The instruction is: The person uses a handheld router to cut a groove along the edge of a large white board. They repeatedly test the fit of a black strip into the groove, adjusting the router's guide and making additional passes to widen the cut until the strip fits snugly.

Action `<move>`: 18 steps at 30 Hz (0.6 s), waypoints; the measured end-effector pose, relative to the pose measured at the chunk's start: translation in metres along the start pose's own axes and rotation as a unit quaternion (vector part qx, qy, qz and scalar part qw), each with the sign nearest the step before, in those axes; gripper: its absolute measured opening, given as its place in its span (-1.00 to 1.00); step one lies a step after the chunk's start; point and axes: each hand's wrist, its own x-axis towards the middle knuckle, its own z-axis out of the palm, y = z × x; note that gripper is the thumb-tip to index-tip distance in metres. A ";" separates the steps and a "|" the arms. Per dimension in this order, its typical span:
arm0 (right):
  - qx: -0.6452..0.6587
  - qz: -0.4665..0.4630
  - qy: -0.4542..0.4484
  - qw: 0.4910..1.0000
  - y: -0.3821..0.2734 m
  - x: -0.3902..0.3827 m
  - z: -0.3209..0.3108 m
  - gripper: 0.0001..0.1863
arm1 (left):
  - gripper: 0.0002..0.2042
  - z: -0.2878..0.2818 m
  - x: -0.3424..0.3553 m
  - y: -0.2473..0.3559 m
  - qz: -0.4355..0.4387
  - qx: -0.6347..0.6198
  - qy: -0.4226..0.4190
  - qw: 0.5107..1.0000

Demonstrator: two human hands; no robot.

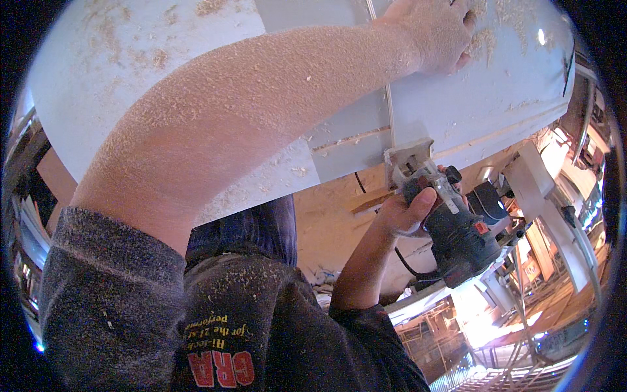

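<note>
Right hand (401, 212) grips router (450, 228) | left hand (437, 32) flat, pressing panel (470, 98) | keep base flush on edge, feed steadily

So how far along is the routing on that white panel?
Cutting has clearly happened: sawdust coats the left forearm and the white panel. In hand: the right hand holds the trim router with its base at the panel's edge, while the left hand presses on the panel. How much edge is left cannot be told.
</note>
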 end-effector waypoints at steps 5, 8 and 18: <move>0.004 -0.010 0.007 1.000 0.002 0.000 0.002 -0.34 | -0.41 0.002 -0.004 0.000 0.005 0.001 -0.009 1.000; -0.032 -0.030 -0.015 0.999 0.005 0.004 -0.004 -0.35 | -0.40 -0.001 -0.011 0.000 0.011 0.019 -0.002 1.000; 0.024 -0.029 0.043 0.998 0.015 0.012 -0.003 -0.37 | -0.39 0.001 -0.019 0.002 0.005 0.013 -0.008 1.000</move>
